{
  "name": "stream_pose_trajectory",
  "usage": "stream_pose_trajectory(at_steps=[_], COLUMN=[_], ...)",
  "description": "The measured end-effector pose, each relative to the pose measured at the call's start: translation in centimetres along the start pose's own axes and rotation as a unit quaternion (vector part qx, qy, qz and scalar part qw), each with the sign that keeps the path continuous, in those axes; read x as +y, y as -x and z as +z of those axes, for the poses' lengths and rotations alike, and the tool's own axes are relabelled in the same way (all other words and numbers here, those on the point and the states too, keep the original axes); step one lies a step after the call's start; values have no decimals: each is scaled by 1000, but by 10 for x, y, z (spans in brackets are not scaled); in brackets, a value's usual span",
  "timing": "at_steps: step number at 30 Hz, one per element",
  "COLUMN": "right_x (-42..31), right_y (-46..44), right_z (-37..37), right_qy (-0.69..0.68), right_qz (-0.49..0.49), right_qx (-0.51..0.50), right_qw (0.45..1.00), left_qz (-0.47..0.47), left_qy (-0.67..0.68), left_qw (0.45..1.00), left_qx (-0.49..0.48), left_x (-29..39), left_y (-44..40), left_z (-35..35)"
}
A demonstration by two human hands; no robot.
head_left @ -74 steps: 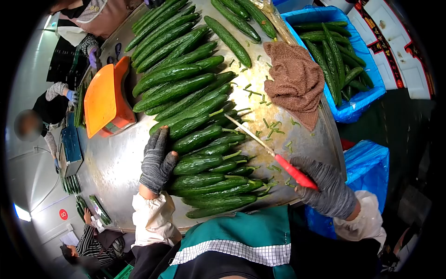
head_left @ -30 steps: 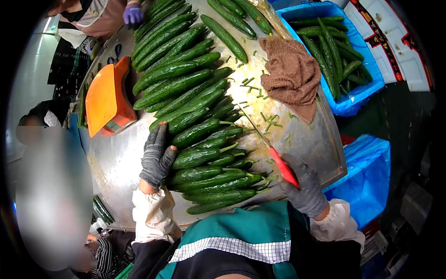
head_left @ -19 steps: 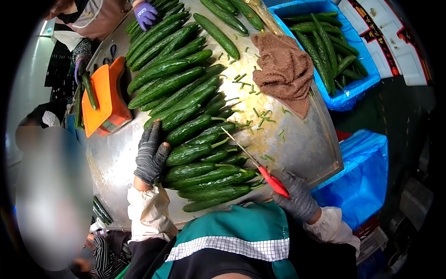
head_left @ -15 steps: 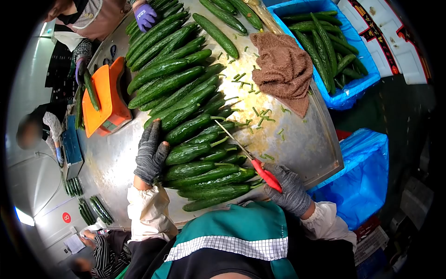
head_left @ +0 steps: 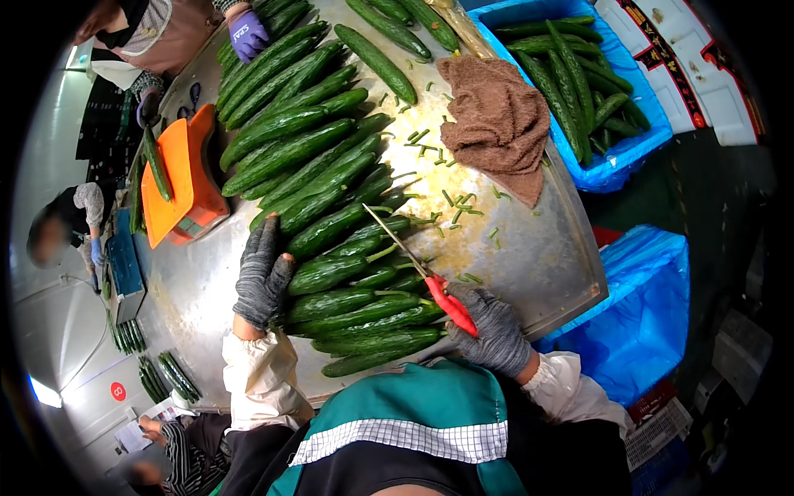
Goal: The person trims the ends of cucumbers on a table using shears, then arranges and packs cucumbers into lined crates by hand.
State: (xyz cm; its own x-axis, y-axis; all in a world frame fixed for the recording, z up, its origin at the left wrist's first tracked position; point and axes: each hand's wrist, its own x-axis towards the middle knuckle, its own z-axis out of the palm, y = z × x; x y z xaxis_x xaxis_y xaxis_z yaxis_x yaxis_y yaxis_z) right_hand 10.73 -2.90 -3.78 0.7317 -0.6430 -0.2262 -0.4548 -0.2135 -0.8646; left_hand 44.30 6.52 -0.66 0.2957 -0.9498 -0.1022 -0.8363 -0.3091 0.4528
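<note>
A long row of green cucumbers (head_left: 318,211) lies side by side on the metal table, stem ends toward the right. My left hand (head_left: 263,281), in a grey knit glove, rests flat at the left ends of the nearer cucumbers, fingers stretched and thumb apart. Red-handled scissors (head_left: 451,304) are held in my gloved right hand (head_left: 495,332). Their blades point up and left over the cucumber stems; whether the tips touch a stem I cannot tell. Short cut stem pieces (head_left: 459,207) are scattered right of the row.
A brown towel (head_left: 494,120) lies at the table's right edge (head_left: 571,248). Beyond stand a blue-lined crate (head_left: 666,136) of cucumbers and another blue-lined container (head_left: 653,306). An orange scale (head_left: 178,178) sits at left. A co-worker's purple-gloved hand (head_left: 248,35) touches the far cucumbers.
My right hand and the scissors have moved left and slightly up, bringing the blades further over the cucumbers. My left hand stays at the cucumber ends. The whole view has shifted slightly.
</note>
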Motion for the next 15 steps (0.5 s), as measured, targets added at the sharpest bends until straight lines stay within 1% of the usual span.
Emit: stream_pose_trajectory(at_steps=[13, 15], right_x=[-4, -4], right_y=[0, -2], right_z=[22, 22], right_qy=[-20, -46], right_qz=[-4, 17], right_qx=[22, 31], right_qw=[1000, 998], left_qz=[-10, -7], left_qy=[7, 11], left_qw=[1000, 1000], left_qx=[-4, -4], left_x=[0, 0], left_y=[0, 1], left_z=[1, 1])
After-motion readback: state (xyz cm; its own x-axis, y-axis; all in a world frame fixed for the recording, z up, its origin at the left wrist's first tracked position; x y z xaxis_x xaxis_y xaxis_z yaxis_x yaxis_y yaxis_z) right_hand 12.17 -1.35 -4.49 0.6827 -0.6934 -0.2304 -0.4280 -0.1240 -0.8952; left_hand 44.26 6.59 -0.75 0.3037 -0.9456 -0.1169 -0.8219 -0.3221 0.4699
